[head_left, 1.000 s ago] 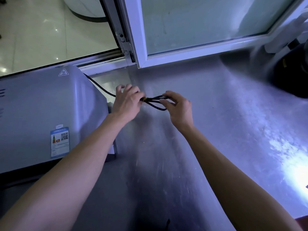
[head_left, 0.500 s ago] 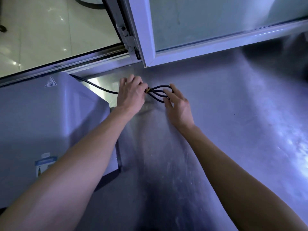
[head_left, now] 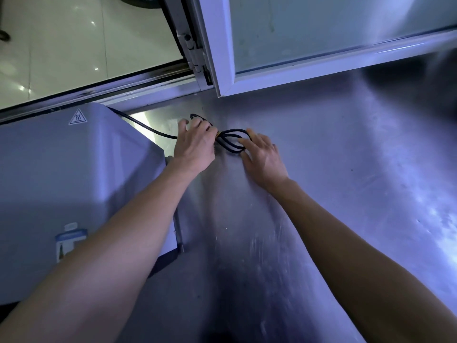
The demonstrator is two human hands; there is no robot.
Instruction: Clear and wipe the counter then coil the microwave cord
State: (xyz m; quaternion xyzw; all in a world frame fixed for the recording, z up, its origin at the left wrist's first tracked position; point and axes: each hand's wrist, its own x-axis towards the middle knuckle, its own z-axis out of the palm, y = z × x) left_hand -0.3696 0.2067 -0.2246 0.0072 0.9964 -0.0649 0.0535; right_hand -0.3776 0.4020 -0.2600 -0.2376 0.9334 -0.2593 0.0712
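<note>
The black microwave cord (head_left: 232,142) lies folded into loops on the steel counter (head_left: 333,194), bound at its middle by a small yellowish tie. One strand (head_left: 148,127) runs left behind the grey microwave (head_left: 74,169). My left hand (head_left: 195,147) lies over the tied middle of the bundle with its fingers stretched forward, and a small loop shows beyond the fingertips. My right hand (head_left: 264,158) rests flat on the counter, its straight fingers touching the right-hand loops.
A white-framed window (head_left: 220,58) with frosted glass stands along the counter's back edge; its left part is open onto a tiled floor. The microwave fills the counter's left side. Bare steel stretches to the right and toward me.
The cord bundle has gone down onto the counter. My left hand's fingers have uncurled from the tie, and my right hand has let go of the loops and flattened beside them.
</note>
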